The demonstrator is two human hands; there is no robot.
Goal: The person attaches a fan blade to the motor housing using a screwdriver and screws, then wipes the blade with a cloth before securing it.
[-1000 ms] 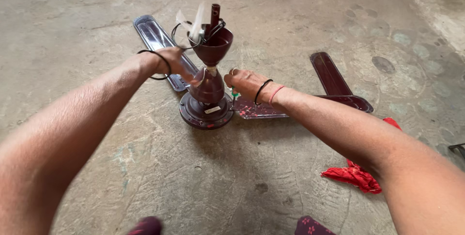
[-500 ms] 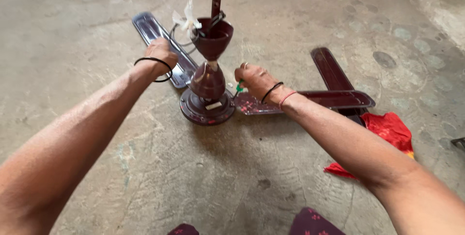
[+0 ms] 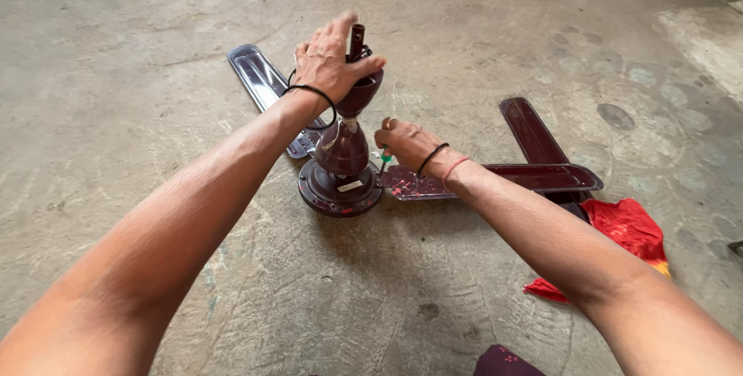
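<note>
1. A dark red ceiling fan [image 3: 340, 178] is sitting on the bare concrete floor [image 3: 139, 97], about in the middle of the part we can see.
2. The left hand [image 3: 329, 58] is wrapping around the fan's cup-shaped cover [image 3: 362, 91] at the top of its rod. The fingers are curling closed on it, with the thumb lying across the front.
3. The thin rod [image 3: 357, 39] is poking up just behind that hand.
4. The right hand [image 3: 406, 144] is reaching down low, just beside the round motor body. Its fingers are bending around a small green tool [image 3: 385, 157]. Most of the tool is hiding under the hand, so I cannot tell what kind it is.
5. One fan blade [image 3: 259, 82] is lying on the floor behind the left arm, pointing toward the far left.
6. Another blade [image 3: 534, 178] is lying under the right wrist, pointing toward the right edge.
7. A third blade [image 3: 530, 128] is resting farther back, crossing over that one.
8. A red cloth [image 3: 623, 225] is lying crumpled near the right side, touching the blade ends.
9. Both wrists are wearing thin black bands, and the right one has a red band too.
</note>
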